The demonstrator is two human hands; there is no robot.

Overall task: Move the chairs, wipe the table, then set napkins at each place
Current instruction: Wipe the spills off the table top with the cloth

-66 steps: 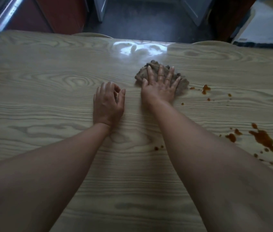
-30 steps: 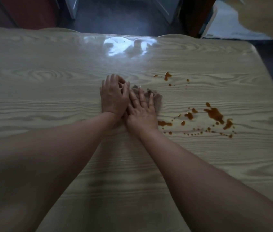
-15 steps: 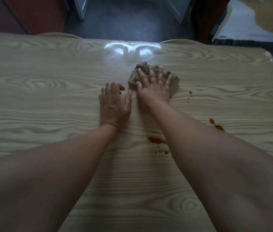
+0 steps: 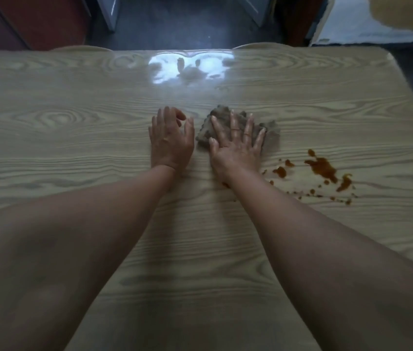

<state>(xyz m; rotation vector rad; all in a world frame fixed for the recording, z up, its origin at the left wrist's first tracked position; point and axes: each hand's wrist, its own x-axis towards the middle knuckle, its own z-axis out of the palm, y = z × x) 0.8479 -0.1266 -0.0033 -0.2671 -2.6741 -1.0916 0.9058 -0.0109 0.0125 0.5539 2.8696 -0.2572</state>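
Note:
A crumpled grey-brown cloth (image 4: 271, 130) lies on the light wood-grain table (image 4: 73, 138), near its middle. My right hand (image 4: 236, 148) presses flat on the cloth with its fingers spread straight. My left hand (image 4: 171, 140) rests on the bare table just left of the cloth, fingers relaxed and holding nothing. Brown sauce stains (image 4: 323, 169) with small droplets around them spread over the table to the right of my right hand. No napkins are in view.
Two rounded chair backs (image 4: 256, 46) peek over the table's far edge. Beyond lies dark floor, a red-brown cabinet (image 4: 38, 19) at the back left and a pale mat (image 4: 367, 24) at the back right. The table's right edge runs diagonally at far right.
My right hand slid the cloth slightly nearer and to the right, toward the stains. Earlier it wiped back and forth across the spill. My left hand stayed resting beside it.

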